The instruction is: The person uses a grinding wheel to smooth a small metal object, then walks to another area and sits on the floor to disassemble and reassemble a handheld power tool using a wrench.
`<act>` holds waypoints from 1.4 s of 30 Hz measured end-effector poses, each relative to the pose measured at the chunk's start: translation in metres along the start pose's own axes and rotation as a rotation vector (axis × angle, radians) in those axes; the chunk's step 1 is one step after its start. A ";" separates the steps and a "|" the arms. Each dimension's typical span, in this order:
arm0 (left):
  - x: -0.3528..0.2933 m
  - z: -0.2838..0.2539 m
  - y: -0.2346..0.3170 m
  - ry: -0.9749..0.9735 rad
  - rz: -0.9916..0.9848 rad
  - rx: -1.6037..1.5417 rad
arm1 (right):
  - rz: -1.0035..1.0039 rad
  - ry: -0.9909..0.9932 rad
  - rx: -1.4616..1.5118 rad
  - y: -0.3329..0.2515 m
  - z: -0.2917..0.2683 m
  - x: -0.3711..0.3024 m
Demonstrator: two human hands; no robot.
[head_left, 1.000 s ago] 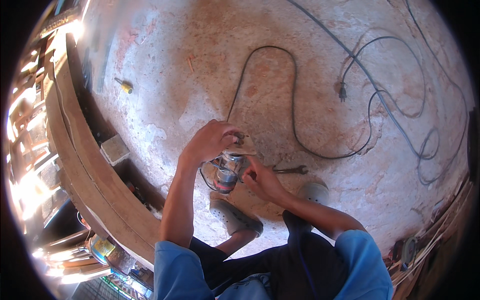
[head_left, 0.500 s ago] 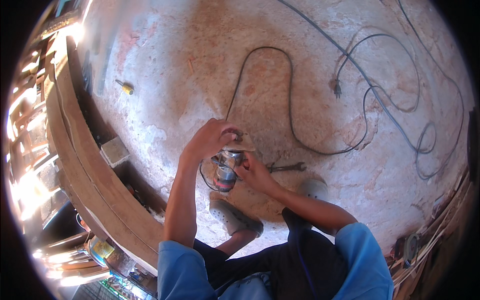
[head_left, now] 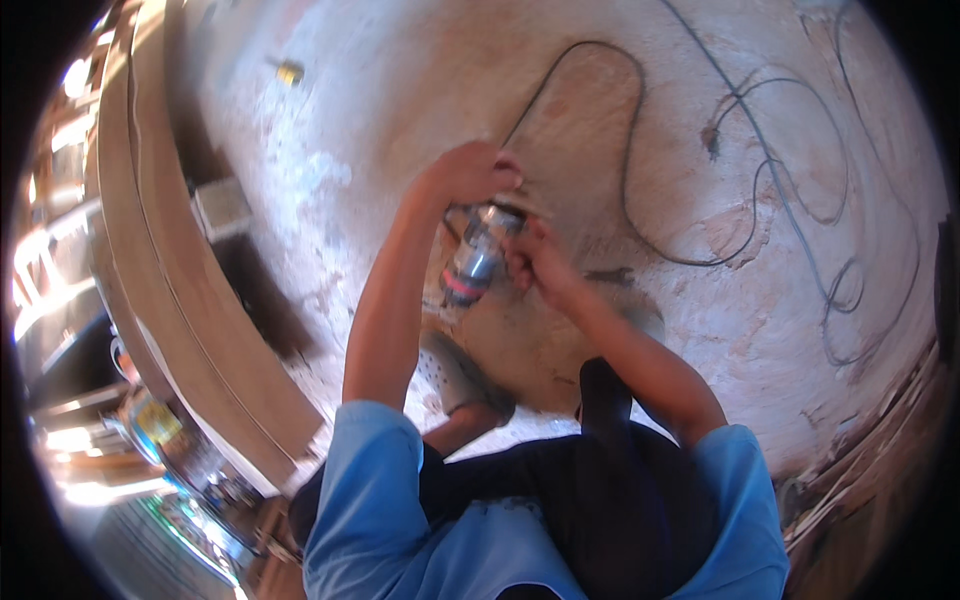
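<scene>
A small power tool that looks like a trim router (head_left: 482, 254), with a silver body and a red band at its lower end, is held up in front of me. It tilts, with its flat base plate (head_left: 524, 206) at the upper end. My left hand (head_left: 472, 172) is closed over the base-plate end, its fingertips partly hidden. Against the right side of the body, just below the plate, my right hand (head_left: 540, 262) has its fingers curled; motion blurs them. A dark power cord (head_left: 637, 120) loops over the floor beyond the tool.
On the floor right of my hands lies a wrench (head_left: 610, 275). Farther right are a plug (head_left: 711, 139) and more cables. Long wooden boards (head_left: 185, 330) run along the left, beside a pale block (head_left: 222, 208). A small yellow object (head_left: 290, 73) lies far left.
The view has shifted, so the floor things sit higher in it. Both hands have lifted the router up and away, and it leans more to the side now.
</scene>
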State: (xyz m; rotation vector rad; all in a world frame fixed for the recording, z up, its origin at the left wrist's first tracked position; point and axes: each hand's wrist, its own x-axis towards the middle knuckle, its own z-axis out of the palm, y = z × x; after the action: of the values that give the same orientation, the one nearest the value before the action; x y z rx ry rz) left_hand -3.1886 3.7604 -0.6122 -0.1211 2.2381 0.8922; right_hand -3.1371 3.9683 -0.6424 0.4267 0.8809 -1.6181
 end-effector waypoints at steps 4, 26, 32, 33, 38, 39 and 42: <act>0.007 0.002 -0.008 -0.014 0.045 0.031 | 0.040 0.021 0.095 0.001 0.003 -0.001; 0.000 0.001 0.000 0.006 0.053 0.049 | -0.131 0.044 0.098 0.009 0.016 -0.016; 0.003 -0.001 -0.004 -0.007 0.040 -0.002 | -0.101 -0.026 0.052 0.003 0.014 -0.017; 0.003 -0.001 -0.003 -0.017 0.017 -0.019 | -0.086 0.049 -0.015 0.004 0.014 -0.017; 0.001 0.000 -0.001 -0.013 0.012 -0.024 | -0.076 0.014 0.034 0.003 0.016 -0.013; 0.000 -0.001 -0.001 -0.001 0.030 -0.022 | -0.110 -0.065 0.092 0.002 0.015 -0.013; 0.000 -0.001 -0.003 0.017 0.034 -0.025 | -0.083 0.027 0.071 0.000 0.015 -0.015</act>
State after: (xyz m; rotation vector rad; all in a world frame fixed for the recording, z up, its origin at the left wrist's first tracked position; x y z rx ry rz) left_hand -3.1882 3.7575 -0.6131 -0.1022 2.2512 0.9406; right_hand -3.1306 3.9669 -0.6224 0.4673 0.8732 -1.7269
